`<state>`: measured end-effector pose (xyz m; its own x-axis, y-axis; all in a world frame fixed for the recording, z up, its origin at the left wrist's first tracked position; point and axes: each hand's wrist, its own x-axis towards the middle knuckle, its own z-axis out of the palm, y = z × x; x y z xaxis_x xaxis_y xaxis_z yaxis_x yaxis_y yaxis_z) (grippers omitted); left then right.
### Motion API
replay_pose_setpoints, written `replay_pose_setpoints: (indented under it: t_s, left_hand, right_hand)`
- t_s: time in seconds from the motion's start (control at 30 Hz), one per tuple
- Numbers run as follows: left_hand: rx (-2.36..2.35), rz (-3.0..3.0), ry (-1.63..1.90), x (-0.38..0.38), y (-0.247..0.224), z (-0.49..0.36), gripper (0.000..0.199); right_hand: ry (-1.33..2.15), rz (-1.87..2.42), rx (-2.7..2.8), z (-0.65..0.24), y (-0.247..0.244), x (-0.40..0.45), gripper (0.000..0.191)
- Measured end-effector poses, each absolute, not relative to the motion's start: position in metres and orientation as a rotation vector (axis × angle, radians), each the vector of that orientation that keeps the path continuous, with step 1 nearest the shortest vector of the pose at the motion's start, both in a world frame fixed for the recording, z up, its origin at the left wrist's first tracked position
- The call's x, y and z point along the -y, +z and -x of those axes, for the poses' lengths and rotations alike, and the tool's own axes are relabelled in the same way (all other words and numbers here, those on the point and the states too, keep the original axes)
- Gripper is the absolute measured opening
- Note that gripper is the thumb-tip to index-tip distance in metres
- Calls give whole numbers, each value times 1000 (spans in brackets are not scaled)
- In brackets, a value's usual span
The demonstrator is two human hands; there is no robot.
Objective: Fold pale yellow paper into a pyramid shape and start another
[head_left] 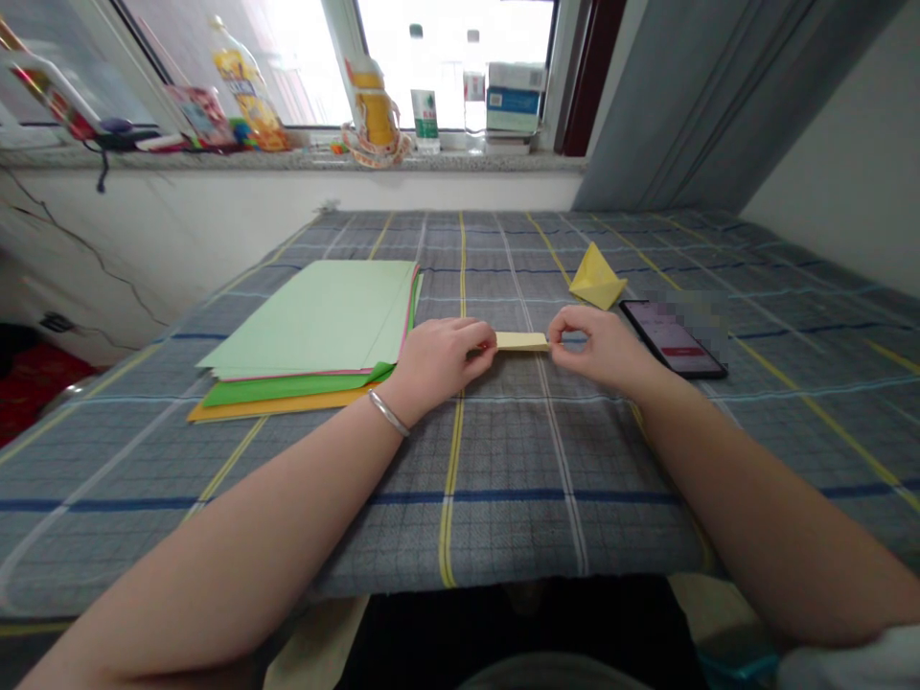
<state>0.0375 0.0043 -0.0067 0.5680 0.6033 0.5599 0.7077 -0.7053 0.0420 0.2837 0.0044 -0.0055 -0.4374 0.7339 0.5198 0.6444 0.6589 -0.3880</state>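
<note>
A narrow folded strip of pale yellow paper stretches between my two hands, just above or on the checked cloth. My left hand pinches its left end between thumb and fingers; a silver bangle circles that wrist. At the other end, the thumb and forefinger of my right hand close on the strip's tip. Beyond my right hand stands a yellow folded paper shape with a pointed top. Left of my left hand lies a stack of coloured paper, pale green uppermost, with green and orange sheets beneath.
A phone lies right of my right hand on the checked tablecloth. Along the windowsill at the back stand bottles, a cup and boxes. A grey curtain hangs at the back right.
</note>
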Motion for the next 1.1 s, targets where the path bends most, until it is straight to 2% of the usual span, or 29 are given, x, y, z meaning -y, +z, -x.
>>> replay_pose_setpoints:
  t_s: [0.47,0.6,0.73,0.83,1.0,1.1]
  left_hand:
    - [1255,2657,-915,-10,-7,-29,7]
    - [1154,2716,-881,-13,-11,-28,7]
    - [998,2718,-847,-13,-13,-32,5]
    - [906,2637,-804,-11,-12,-34,5]
    - [815,2488,-696,-3,-8,-40,21]
    - [780,2533,-674,1,-8,-43,22]
  right_hand:
    - [343,1006,2044,-297,-12,-12,7]
    - [268,933,2103,-287,-12,-8,20]
    - [41,972,2238,-272,-8,1,5]
    - [-87,1060,2273,-263,-5,9,9]
    - [-128,1117,2271,-252,-5,15,10]
    - [-145,1124,2285,-248,-8,14,10]
